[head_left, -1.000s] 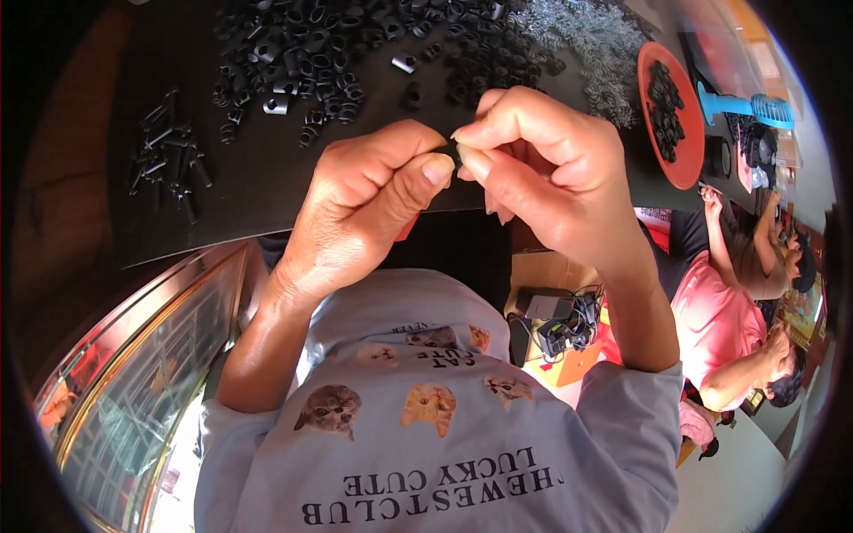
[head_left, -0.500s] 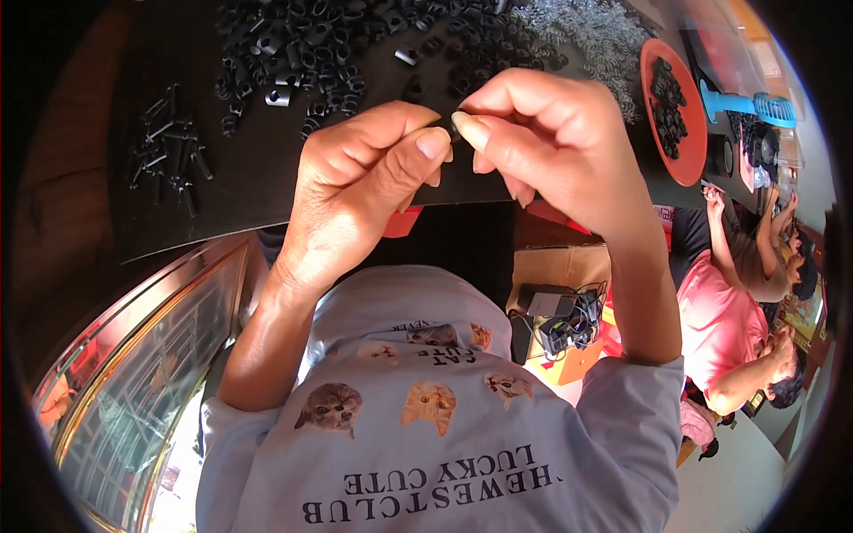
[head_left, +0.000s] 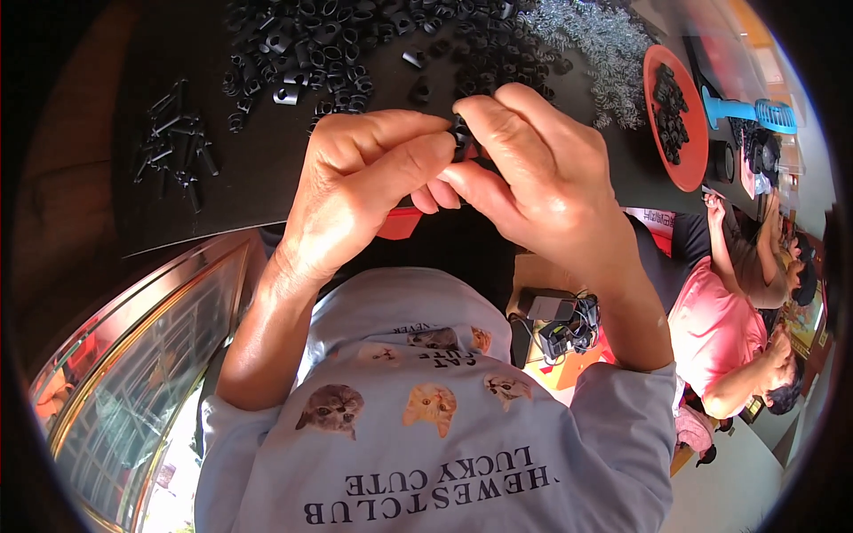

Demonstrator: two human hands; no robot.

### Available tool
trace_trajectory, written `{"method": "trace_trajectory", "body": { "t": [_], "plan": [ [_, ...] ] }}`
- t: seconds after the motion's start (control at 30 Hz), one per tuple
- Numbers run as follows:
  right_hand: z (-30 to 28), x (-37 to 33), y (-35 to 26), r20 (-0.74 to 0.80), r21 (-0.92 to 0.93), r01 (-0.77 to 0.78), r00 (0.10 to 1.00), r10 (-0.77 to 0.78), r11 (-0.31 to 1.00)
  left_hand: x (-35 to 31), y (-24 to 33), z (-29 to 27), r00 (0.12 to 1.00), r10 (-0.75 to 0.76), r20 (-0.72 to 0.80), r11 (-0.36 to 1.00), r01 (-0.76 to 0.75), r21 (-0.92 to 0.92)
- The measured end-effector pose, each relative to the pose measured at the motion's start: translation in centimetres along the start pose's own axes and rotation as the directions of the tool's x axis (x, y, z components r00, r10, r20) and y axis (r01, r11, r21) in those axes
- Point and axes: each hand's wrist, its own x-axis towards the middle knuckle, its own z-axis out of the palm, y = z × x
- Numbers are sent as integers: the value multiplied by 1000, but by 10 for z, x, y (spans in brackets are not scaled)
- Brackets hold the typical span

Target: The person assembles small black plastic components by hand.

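Observation:
Between the fingertips of both hands, over the near edge of the black table [head_left: 258, 191], is a small black plastic part [head_left: 460, 138]. Most of it is covered by fingers. My left hand [head_left: 373, 173] pinches it from the left, thumb on top. My right hand [head_left: 533, 160] grips it from the right, forefinger on its far end and thumb below. Beyond the hands lies a heap of black ring-shaped plastic pieces [head_left: 302, 58]. To its right spreads a pile of small shiny metal springs [head_left: 591, 53].
Thin black rods [head_left: 173, 142] lie loose at the left. An orange-red bowl [head_left: 691, 173] with small black parts stands at the right, beside a blue handheld fan [head_left: 773, 114]. Below the table edge are a red container [head_left: 400, 225] and cables [head_left: 573, 329]. People [head_left: 720, 329] sit at far right.
My right hand has turned and its fingers have shifted, so more of the black part shows. Both hands sit slightly lower, toward me.

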Motion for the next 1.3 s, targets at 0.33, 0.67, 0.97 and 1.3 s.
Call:
{"method": "trace_trajectory", "body": {
  "t": [0.33, 0.67, 0.97, 1.3],
  "plan": [
    [-6, -13, 10, -26, 14, -14, 1000, 14, 1000, 1, -7, 11, 981, 152, -124, 984, -139, 112],
    [-90, -77, 85, -142, -342, -495, 867, 477, 798, -3, -6, 8, 987, 145, -68, 969, -128, 213],
    [-112, -89, 128, -189, -214, -710, 704, 684, 671, -3, -6, 8, 982, 188, -12, 954, -179, 242],
    [0, 14, 74, 147, -124, -238, 956, 255, 963, -3, -7, 8, 955, 253, 153, 863, -294, 411]
  ]
}}
